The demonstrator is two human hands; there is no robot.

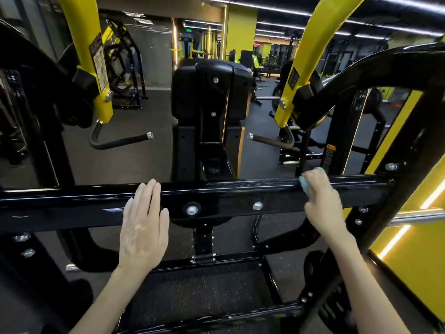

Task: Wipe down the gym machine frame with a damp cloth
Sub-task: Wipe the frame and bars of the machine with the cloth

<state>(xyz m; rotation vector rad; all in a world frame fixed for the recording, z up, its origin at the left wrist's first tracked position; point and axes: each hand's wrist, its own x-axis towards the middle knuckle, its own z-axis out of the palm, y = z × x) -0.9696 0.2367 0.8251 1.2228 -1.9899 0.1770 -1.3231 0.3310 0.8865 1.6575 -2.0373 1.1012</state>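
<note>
Both hands are seen on a glossy black crossbar (216,196) spanning the middle of the frame. Left hand (144,225), lower left of centre, is laid flat with straight fingers, holding nothing. Right hand (321,198), right of centre, is curled round a small crumpled teal cloth (305,186) pressed to the bar's top edge. Faint wet streaks suggest wiping is under way; yellow curved arms (310,51) and padded seat back (209,92) appear untouched.

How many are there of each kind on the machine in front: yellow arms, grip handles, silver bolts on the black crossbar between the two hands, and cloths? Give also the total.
Yellow arms: 2
Grip handles: 2
Silver bolts on the crossbar: 2
Cloth: 1
Total: 7
</note>
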